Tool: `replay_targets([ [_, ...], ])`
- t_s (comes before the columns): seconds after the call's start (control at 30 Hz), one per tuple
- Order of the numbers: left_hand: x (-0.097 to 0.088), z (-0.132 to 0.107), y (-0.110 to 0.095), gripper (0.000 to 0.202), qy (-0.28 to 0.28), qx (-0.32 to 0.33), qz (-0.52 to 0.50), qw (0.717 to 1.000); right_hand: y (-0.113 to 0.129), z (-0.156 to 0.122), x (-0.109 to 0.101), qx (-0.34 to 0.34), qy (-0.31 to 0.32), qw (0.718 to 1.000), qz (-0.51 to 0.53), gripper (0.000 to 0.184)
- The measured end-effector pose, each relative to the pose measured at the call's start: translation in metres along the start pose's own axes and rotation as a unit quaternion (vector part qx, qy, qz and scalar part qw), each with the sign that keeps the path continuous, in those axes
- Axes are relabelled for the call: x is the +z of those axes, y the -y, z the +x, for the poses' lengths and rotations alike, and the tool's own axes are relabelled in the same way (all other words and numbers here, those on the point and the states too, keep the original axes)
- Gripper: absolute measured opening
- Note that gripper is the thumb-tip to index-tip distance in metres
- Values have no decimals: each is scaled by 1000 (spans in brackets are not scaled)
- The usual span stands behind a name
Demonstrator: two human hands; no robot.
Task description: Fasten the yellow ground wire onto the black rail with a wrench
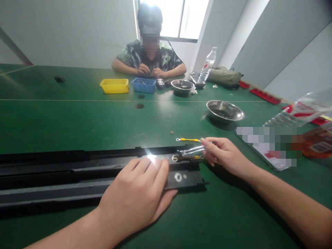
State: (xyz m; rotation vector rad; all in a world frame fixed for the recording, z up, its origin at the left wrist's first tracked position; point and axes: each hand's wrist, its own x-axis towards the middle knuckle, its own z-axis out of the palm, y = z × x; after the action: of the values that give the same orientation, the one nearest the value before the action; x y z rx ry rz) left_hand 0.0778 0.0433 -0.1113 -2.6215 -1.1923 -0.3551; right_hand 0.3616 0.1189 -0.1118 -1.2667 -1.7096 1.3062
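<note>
A long black metal rail (64,173) lies across the green table (77,121) in front of me. My left hand (137,193) rests flat on its right end, fingers stretched out over the top. My right hand (224,155) pinches shiny metal tweezers (190,150) whose tip points at a small ring (174,158) on the rail's end. A short yellow wire with ring terminals (188,139) lies just behind the tweezers, and a tiny brass nut (172,132) sits beyond it.
A steel bowl of dark small parts (225,111) stands right of centre. Across the table a person (149,58) works by a yellow bin (114,85), blue bin (143,85) and second bowl (182,85). A water bottle (298,112) lies at right.
</note>
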Motion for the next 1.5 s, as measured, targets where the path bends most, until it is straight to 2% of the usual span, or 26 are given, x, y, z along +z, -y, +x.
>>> replay_targets([
  [0.4,1,-1,0,51,13,-7,-8,1000,1,5,-2,-3,21,999,-32,49],
  [0.87,-1,0,0,51,15,-9,-10,1000,-3,17,0,64,50,996,33,48],
  [1.03,-1,0,0,50,18,-10,-14,1000,2,13,-5,86,45,995,-28,51],
  [1.2,-1,1,0,48,13,-8,-15,1000,8,2,-10,116,88,983,-107,50],
  [1.37,-1,1,0,47,15,-9,-19,1000,12,-8,-11,129,137,974,-127,46],
  [1.5,-1,-1,0,47,7,-5,-16,1000,13,-9,-13,134,148,972,-126,47],
])
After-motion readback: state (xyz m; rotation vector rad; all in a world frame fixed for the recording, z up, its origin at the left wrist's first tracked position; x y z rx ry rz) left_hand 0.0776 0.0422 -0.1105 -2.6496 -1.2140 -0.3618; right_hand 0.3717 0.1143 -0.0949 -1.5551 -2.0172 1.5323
